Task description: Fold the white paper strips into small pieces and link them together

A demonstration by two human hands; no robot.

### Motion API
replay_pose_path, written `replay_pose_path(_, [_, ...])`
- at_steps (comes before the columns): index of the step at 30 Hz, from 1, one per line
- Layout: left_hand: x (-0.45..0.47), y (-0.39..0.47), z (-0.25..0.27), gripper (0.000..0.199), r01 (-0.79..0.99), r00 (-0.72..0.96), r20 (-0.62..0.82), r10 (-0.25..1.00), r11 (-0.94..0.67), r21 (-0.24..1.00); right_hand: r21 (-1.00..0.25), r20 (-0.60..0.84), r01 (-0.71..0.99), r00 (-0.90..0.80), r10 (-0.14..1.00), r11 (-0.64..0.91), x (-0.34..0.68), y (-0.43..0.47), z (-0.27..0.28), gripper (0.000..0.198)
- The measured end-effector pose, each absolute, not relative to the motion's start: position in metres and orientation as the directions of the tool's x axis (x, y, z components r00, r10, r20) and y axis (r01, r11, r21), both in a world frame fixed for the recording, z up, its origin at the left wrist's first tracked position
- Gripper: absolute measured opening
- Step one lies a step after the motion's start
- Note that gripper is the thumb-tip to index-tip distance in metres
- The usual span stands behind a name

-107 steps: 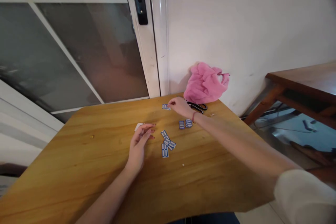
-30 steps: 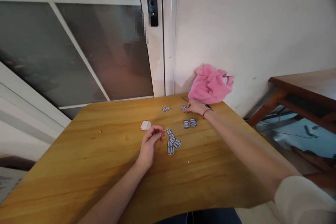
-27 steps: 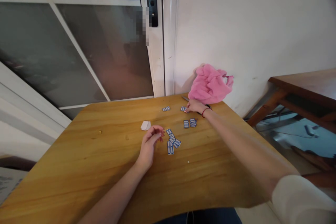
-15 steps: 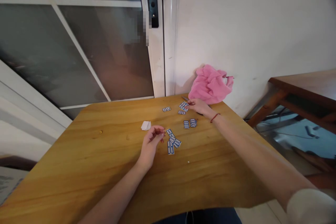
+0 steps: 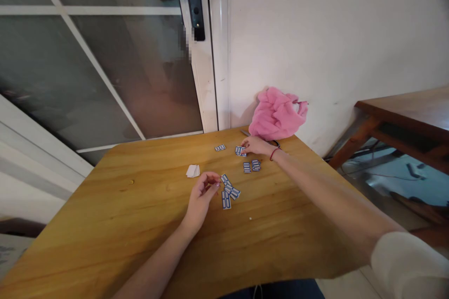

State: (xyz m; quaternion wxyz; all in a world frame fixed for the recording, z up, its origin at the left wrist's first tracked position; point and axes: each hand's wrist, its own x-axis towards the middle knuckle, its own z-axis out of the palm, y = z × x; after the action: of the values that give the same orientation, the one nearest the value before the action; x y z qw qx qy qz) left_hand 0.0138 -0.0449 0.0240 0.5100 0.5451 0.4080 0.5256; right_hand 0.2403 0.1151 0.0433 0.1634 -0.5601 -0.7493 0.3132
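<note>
My right hand pinches a small blue-and-white label sheet by its right edge, low over the far part of the table. My left hand is loosely curled above the wood with its thumb apart from the fingers, and nothing shows in it. Just right of its fingertips lies a fanned group of blue-bordered label sheets. Two small groups of cut labels, a neat one and a looser one, sit nearer me than my right hand. Another cut label strip lies to that hand's left.
White paper pieces lie beyond my left hand on the wooden table. Scissors rest partly behind my right hand, beside a bunched pink cloth against the wall. A door stands behind the table's far edge.
My right hand has brought the label sheet slightly toward me and left, over the spot where a small label strip lay. The left hand stays nearly in place. The view has shifted a little.
</note>
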Motion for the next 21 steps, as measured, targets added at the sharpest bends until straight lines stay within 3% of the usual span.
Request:
replay_pose_path(7, [0.013,-0.046,0.025,0.011,-0.096,0.115,0.142,0.983,-0.131,0.987,-0.593,-0.192,0.785,-0.354,0.915,0.179,0.241,0.130,0.034,0.011])
replay_pose_path(14, [0.013,-0.045,0.023,0.010,-0.099,0.120,0.168,0.978,-0.157,0.983,-0.680,-0.013,0.696,-0.328,0.945,0.232,0.241,0.121,0.033,0.018])
replay_pose_path(19, [0.014,-0.044,0.022,0.017,-0.045,0.058,0.167,0.984,-0.165,0.985,-0.799,0.068,0.556,-0.298,0.952,0.231,0.226,0.078,0.049,0.026])
replay_pose_path(20, [0.015,-0.045,0.024,0.021,-0.058,0.055,0.161,0.985,-0.158,0.986,-0.838,0.062,0.502,-0.306,0.950,0.216,0.221,0.064,0.051,0.031])
replay_pose_path(21, [0.015,-0.046,0.025,0.026,-0.080,0.064,0.155,0.986,-0.149,0.986,-0.929,0.046,0.338,-0.304,0.951,0.153,0.215,0.048,0.053,0.034])
